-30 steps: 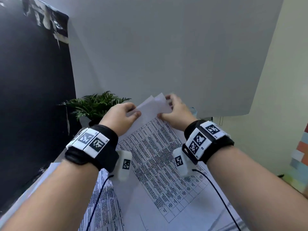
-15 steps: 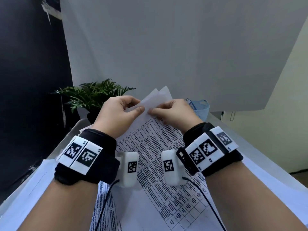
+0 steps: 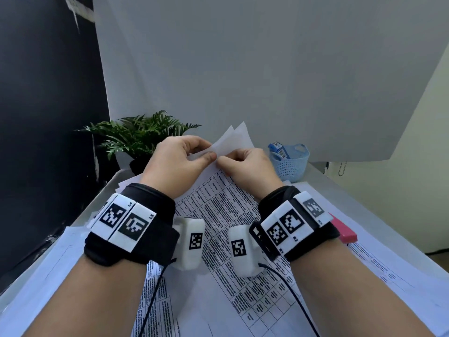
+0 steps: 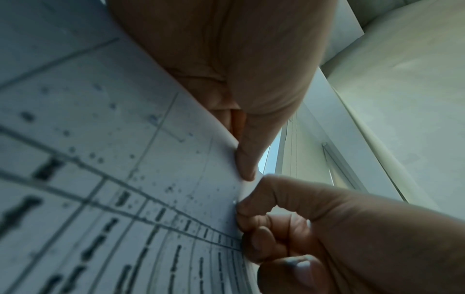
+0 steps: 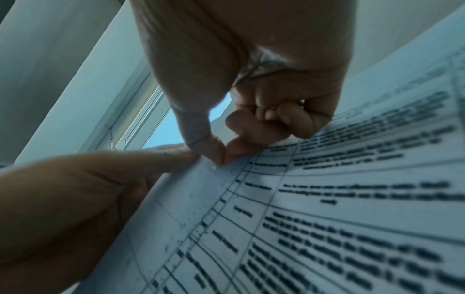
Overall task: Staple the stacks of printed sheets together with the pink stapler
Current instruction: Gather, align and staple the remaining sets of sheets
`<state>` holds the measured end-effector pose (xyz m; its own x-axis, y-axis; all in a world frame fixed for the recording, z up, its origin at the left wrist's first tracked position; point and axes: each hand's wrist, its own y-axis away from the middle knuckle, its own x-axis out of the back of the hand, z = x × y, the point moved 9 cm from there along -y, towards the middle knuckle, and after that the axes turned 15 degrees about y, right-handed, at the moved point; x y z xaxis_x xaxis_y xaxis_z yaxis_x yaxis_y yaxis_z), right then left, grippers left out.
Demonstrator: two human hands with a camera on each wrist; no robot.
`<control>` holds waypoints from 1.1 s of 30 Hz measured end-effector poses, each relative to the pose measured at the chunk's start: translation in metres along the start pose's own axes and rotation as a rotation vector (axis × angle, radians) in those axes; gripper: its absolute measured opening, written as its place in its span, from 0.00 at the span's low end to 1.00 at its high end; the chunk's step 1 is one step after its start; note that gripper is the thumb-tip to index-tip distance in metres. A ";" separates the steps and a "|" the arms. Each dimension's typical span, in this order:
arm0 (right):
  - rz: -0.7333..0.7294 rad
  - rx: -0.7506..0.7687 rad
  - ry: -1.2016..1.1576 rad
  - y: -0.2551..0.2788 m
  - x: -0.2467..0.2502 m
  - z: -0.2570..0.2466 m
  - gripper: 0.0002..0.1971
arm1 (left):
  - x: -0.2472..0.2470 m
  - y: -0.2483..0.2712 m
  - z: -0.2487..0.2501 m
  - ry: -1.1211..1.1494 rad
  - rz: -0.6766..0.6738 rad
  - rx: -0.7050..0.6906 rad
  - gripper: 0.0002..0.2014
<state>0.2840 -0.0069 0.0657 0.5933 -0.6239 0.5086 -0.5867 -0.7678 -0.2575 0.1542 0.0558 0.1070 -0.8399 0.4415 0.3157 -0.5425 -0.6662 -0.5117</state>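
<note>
Both hands are raised over the middle of the pale grey tabletop (image 3: 323, 183), holding up the far corner of a stack of white sheets printed with black tables (image 3: 233, 239). The left hand (image 3: 175, 164) pinches the corner from its left side, thumb on top and fingers curled beneath, while the right hand (image 3: 247, 166) pinches it just beside, thumb tip and forefinger clamped together on the paper's edge; the two thumbs nearly touch. In the right wrist view the pinching fingertips (image 5: 231, 153) press the margin just above the table's first row, the other fingers curled into the palm. The loose sheet corners fan upward beyond the hands. The pink plastic stapler (image 3: 345, 229) lies on the tabletop toward the right edge, partly hidden behind the right wrist, apart from both hands. More printed sheets (image 3: 379, 271) cover the near tabletop. At the far edge stand a green fern-like potted plant (image 3: 138, 135) near the left corner and a small light-blue perforated plastic basket (image 3: 289, 164) to the right.
</note>
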 end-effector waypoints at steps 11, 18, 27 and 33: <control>0.162 0.366 0.343 0.011 0.014 -0.039 0.02 | 0.014 0.001 0.011 -0.017 0.063 -0.015 0.03; 0.160 0.339 0.297 0.008 0.017 -0.037 0.02 | 0.012 0.002 0.019 -0.030 0.043 -0.040 0.02; 0.284 0.478 0.160 0.016 0.013 -0.039 0.05 | 0.013 0.001 0.014 -0.094 0.067 -0.025 0.05; 0.336 0.597 0.156 0.024 0.014 -0.047 0.05 | 0.018 -0.001 0.012 -0.087 0.082 -0.011 0.01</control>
<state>0.2523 -0.0268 0.1052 0.3212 -0.8474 0.4227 -0.2951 -0.5137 -0.8056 0.1392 0.0569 0.1228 -0.8798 0.3318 0.3403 -0.4723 -0.6907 -0.5476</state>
